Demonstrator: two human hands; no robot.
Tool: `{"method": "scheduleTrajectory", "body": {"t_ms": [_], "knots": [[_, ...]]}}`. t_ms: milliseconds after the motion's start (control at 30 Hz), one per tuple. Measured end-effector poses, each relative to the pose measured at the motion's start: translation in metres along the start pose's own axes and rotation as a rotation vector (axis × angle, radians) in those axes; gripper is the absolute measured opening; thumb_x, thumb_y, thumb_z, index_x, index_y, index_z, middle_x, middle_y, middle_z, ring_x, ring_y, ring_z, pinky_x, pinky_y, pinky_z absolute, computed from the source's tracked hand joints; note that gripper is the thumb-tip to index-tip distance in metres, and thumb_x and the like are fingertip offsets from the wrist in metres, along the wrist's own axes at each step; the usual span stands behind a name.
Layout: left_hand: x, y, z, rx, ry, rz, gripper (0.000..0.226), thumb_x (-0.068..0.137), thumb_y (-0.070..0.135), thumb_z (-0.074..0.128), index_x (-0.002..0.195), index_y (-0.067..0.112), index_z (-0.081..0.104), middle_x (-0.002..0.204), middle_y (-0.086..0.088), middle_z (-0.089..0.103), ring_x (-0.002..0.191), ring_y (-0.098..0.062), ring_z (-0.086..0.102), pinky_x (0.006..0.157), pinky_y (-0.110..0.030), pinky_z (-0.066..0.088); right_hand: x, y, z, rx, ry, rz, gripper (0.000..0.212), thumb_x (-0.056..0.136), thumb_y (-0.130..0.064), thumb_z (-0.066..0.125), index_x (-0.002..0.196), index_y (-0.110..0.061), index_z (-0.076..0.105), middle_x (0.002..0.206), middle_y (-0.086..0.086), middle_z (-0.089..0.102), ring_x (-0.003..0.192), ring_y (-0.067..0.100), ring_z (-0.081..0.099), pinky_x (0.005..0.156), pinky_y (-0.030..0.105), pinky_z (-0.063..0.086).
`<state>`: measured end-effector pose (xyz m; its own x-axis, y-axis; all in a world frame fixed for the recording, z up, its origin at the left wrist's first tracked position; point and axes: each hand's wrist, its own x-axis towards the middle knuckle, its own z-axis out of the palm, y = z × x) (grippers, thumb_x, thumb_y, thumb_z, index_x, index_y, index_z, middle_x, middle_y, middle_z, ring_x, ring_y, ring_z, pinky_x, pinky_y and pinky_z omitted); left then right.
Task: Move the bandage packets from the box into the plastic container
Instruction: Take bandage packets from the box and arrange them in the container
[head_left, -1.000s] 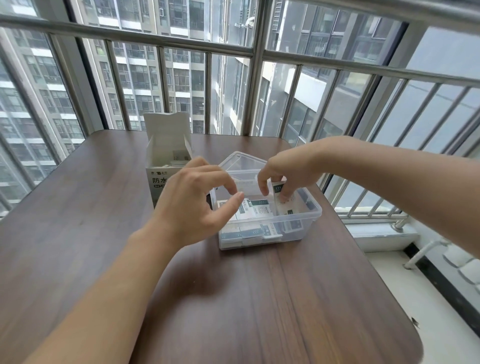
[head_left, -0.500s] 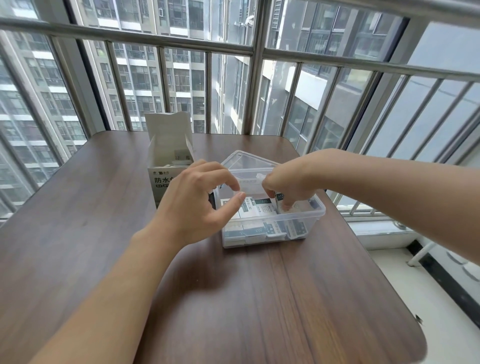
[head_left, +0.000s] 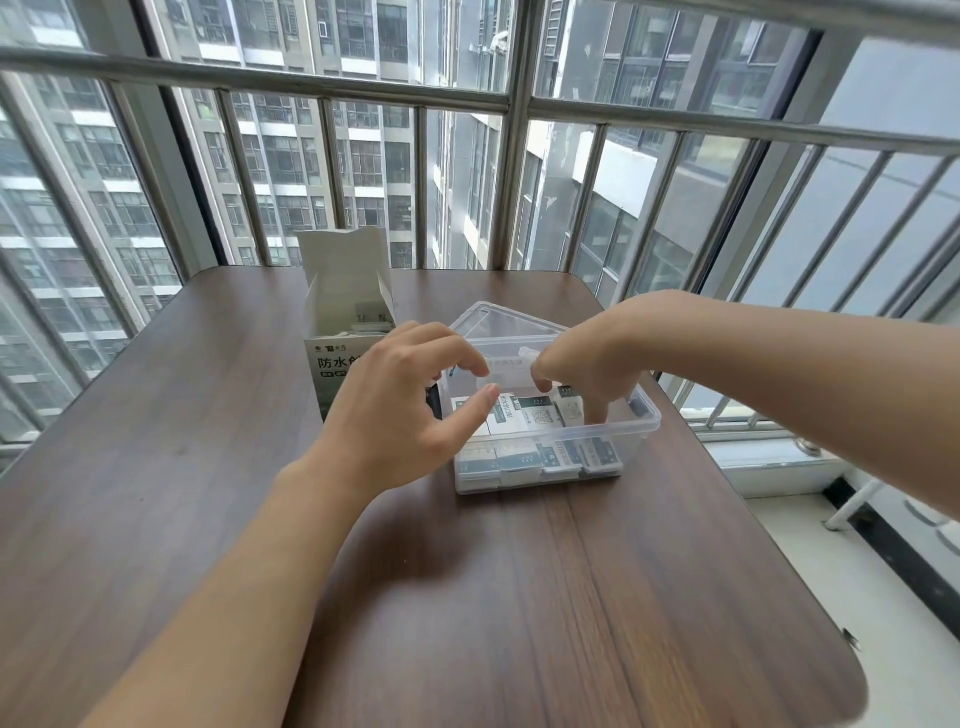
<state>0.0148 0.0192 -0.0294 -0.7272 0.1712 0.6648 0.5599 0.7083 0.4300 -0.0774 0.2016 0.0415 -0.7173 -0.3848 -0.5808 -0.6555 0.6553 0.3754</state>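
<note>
High-rise apartment balcony: grey metal window bars (head_left: 511, 171) enclosing it, tall residential tower blocks (head_left: 311, 156) showing beyond, dark wood-grain table (head_left: 519, 597) standing inside.

White cardboard box (head_left: 347, 312) lower right front and printed label masked by the left hand (head_left: 400, 410), its contents barely visible, small print on white-and-green bandage packets (head_left: 524, 421) illegible, both forearms cut by frame edges

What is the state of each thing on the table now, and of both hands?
box: upright, top flaps open, something still inside.
plastic container: open, lid tilted up behind it.
bandage packets: lying inside the container.
left hand: fingers curled, open, holding nothing, at the container's left side.
right hand: fingers reaching down into the container; grip unclear.
</note>
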Motion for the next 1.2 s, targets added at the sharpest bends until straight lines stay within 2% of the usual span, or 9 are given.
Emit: {"method": "scheduleTrajectory", "body": {"t_ms": [133,267,400,567,700,767,933,1067,1200], "knots": [[0.001,0.001,0.0,0.002,0.004,0.001,0.025,0.086,0.047,0.062,0.091,0.024,0.072,0.092,0.011,0.068,0.082,-0.014,0.059,0.072,-0.037,0.052,-0.001,0.001,0.001,0.029,0.026,-0.017,0.073,0.089,-0.019,0.076,0.151,-0.019,0.036,0.092,-0.01,0.05,0.092,0.023,0.055,0.059,0.026,0.04],[0.0,0.001,0.0,0.006,0.002,0.003,0.025,0.086,0.046,0.062,0.091,0.024,0.072,0.091,0.012,0.068,0.08,-0.011,0.057,0.071,-0.033,0.051,0.002,0.003,0.002,-0.005,0.016,-0.032,0.076,0.085,-0.021,0.08,0.149,-0.023,0.038,0.128,0.002,0.06,0.1,0.024,0.059,0.077,0.031,0.046],[0.001,0.0,0.0,0.019,0.016,0.014,0.025,0.086,0.047,0.062,0.091,0.024,0.072,0.089,0.012,0.067,0.077,-0.008,0.054,0.069,-0.026,0.045,0.008,0.003,0.004,-0.035,0.019,-0.024,0.076,0.086,-0.02,0.079,0.149,-0.022,0.038,0.13,0.004,0.063,0.1,0.024,0.064,0.079,0.033,0.051],[0.001,0.004,-0.005,0.012,0.285,0.065,0.017,0.088,0.029,0.067,0.09,0.012,0.072,0.083,0.005,0.065,0.069,-0.002,0.047,0.067,-0.011,0.034,-0.008,0.007,-0.01,0.031,0.029,-0.002,0.066,0.088,-0.027,0.077,0.146,-0.023,0.044,0.125,0.006,0.07,0.06,0.009,0.067,0.052,0.022,0.045],[0.003,-0.005,-0.023,0.073,0.81,-0.026,0.024,0.083,0.011,0.067,0.104,0.0,0.063,0.101,-0.001,0.058,0.084,-0.02,0.053,0.072,-0.035,0.045,-0.04,-0.003,-0.052,0.338,0.475,-0.199,0.027,0.092,-0.026,0.072,0.119,-0.026,0.07,0.109,-0.009,0.074,0.069,-0.004,0.067,0.06,0.011,0.051],[0.002,-0.021,-0.026,-0.005,0.894,-0.219,0.047,0.079,0.017,0.066,0.123,0.003,0.055,0.12,0.001,0.054,0.106,-0.027,0.055,0.086,-0.048,0.049,-0.047,-0.021,-0.068,0.52,0.778,-0.335,0.016,0.094,-0.024,0.07,0.109,-0.026,0.075,0.102,-0.016,0.072,0.082,-0.008,0.064,0.069,0.003,0.05],[-0.002,-0.043,-0.022,-0.49,0.603,-0.638,0.089,0.074,0.039,0.063,0.156,0.027,0.03,0.155,0.006,0.041,0.143,-0.006,0.038,0.121,-0.045,0.032,-0.021,-0.073,-0.095,0.427,0.964,-0.462,0.009,0.093,-0.024,0.072,0.097,-0.021,0.079,0.094,-0.012,0.071,0.085,0.003,0.063,0.074,0.008,0.044],[0.0,-0.05,-0.017,-0.591,0.433,-0.775,0.08,0.077,0.044,0.055,0.154,0.027,0.038,0.139,0.011,0.056,0.129,-0.01,0.054,0.111,-0.034,0.043,0.015,-0.085,-0.105,0.278,0.841,-0.351,0.017,0.092,-0.015,0.066,0.08,-0.014,0.08,0.078,-0.002,0.072,0.074,0.016,0.066,0.076,0.03,0.055],[-0.001,-0.058,-0.015,-0.594,0.448,-0.826,0.05,0.083,0.044,0.041,0.131,0.037,0.055,0.112,-0.003,0.072,0.098,-0.023,0.068,0.09,-0.058,0.054,0.032,-0.083,-0.112,0.282,0.77,-0.245,0.014,0.087,-0.007,0.066,0.084,-0.009,0.08,0.086,0.005,0.076,0.082,0.022,0.071,0.08,0.038,0.061]]}}
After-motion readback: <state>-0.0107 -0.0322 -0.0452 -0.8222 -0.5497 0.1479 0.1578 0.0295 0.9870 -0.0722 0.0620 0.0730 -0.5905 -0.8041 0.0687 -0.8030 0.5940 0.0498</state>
